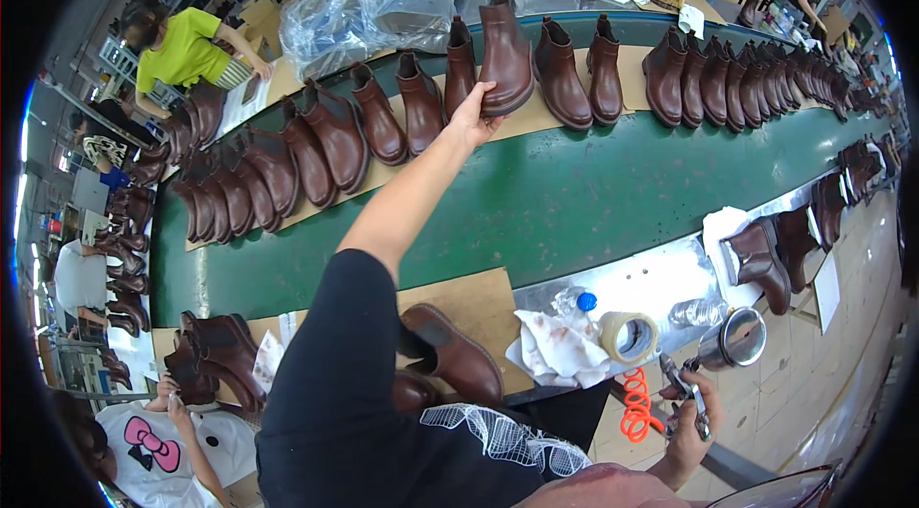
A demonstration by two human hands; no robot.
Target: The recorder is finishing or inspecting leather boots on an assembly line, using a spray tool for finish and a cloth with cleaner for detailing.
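Note:
My left hand (474, 117) reaches out across the green conveyor belt (536, 192) and grips the toe end of a dark brown ankle boot (505, 58). That boot stands upright among a row of similar boots on the far side. Low on the right, my right hand (691, 427) is closed around a metal spray gun (691, 395). A round metal cup (735, 339) is just beyond the gun; whether they are joined I cannot tell. An orange coiled hose (636, 407) hangs beside the gun. Another brown boot (455, 355) lies on cardboard close to my body.
Stained white cloths (563, 347), a tape roll (629, 336) and a blue-capped bottle (574, 300) lie on the metal ledge (661, 269). More boots (761, 259) rest at the right. A co-worker in yellow (187, 44) stands far left, another in white (144, 441) near left.

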